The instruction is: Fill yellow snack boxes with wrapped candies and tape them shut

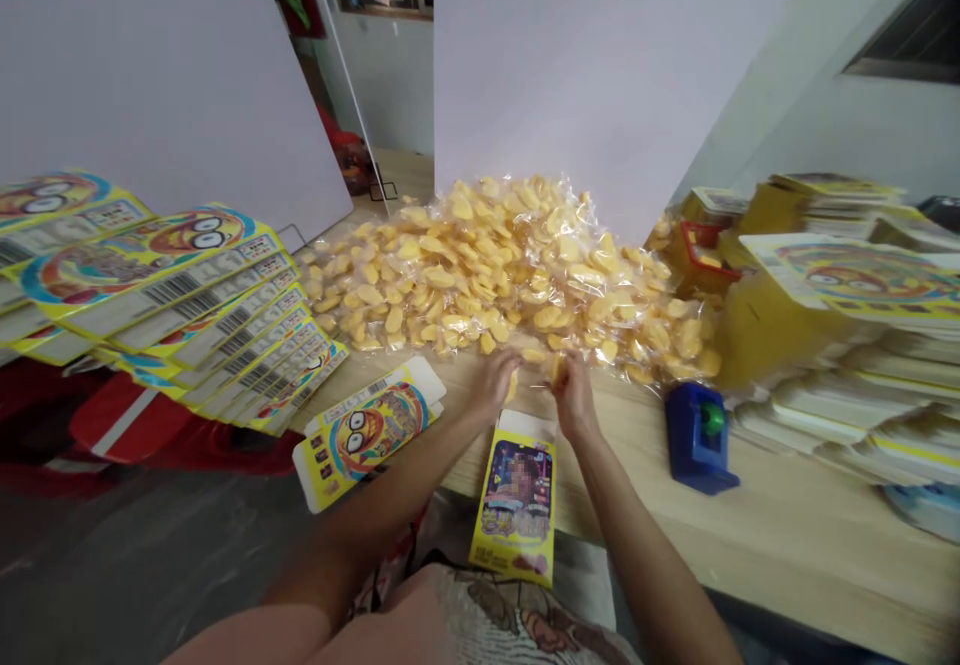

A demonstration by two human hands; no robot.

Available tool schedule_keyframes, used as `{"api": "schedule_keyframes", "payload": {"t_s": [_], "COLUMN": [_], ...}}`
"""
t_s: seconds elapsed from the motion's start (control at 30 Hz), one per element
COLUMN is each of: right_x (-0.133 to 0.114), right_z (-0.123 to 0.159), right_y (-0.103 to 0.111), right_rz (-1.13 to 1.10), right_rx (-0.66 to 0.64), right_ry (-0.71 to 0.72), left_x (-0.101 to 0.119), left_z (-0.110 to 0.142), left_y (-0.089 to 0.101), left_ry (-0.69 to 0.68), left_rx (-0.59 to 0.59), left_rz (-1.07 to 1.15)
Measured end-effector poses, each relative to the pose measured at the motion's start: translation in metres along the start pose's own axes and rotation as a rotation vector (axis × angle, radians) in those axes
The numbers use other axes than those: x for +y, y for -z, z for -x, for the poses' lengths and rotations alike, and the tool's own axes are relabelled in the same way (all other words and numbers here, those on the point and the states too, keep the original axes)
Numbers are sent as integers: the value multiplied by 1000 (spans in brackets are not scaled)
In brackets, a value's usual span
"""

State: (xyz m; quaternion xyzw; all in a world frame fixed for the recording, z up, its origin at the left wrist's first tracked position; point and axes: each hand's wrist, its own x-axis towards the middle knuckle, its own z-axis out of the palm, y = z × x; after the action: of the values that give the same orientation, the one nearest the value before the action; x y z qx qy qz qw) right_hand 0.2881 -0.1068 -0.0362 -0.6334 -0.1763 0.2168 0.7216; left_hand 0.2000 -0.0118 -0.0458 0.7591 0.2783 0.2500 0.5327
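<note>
The desk (787,540) reaches into the lower right of the frame. A heap of wrapped yellow pieces (480,275) fills the centre. 1 yellow box (517,505) lies at lower centre. Above it, the left hand (499,381) and right hand (575,400), apart, each pinch a yellow piece (558,370).

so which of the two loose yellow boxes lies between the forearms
The yellow cardboard box with the dark purple picture; the other, a yellow cardboard box with a big cartoon face in glasses, lies outside the left forearm.
</note>
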Motion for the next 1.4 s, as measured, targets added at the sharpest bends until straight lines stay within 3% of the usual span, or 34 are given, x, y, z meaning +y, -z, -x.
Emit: {"api": "schedule_keyframes", "payload": {"t_s": [0.17, 0.3, 0.43, 0.6, 0.77, 0.87, 1.03, 1.17, 1.23, 1.3, 1.4], "right_x": [22, 37, 37, 26, 24, 24, 25, 23, 23, 23, 25], "right_z": [-1, 22, 53, 73, 77, 75, 76, 87, 92, 94, 95], "right_y": [31, 41, 45, 55, 60, 57, 51, 50, 51, 51, 51], "right_rz": [125, 259, 413, 747, 846, 812, 745, 752, 770, 769, 735], "right_rx": [-55, -93, -253, -396, -373, -422, -575, -620, -649, -642, -573], "right_ry": [10, 55, 95, 293, 395, 469, 349, 360, 401, 420, 440], "left_x": [-17, -25, -28, -14, 3, 1, -4, -3, -5, -11, -20], "left_z": [-5, 11, 23, 39, 59, 67, 73, 79, 85, 92, 109], "left_y": [12, 14, 23, 32, 32, 32, 34, 36, 37, 39, 40], "left_ry": [-25, -79, -134, -266, -420, -451, -433, -401, -389, -335, -125], "left_rx": [-25, -183, -352, -510, -309, -366, -451, -515, -494, -410, -249], "left_rz": [67, 22, -260, -610, -783, -786, -731, -687, -621, -488, -212]}}
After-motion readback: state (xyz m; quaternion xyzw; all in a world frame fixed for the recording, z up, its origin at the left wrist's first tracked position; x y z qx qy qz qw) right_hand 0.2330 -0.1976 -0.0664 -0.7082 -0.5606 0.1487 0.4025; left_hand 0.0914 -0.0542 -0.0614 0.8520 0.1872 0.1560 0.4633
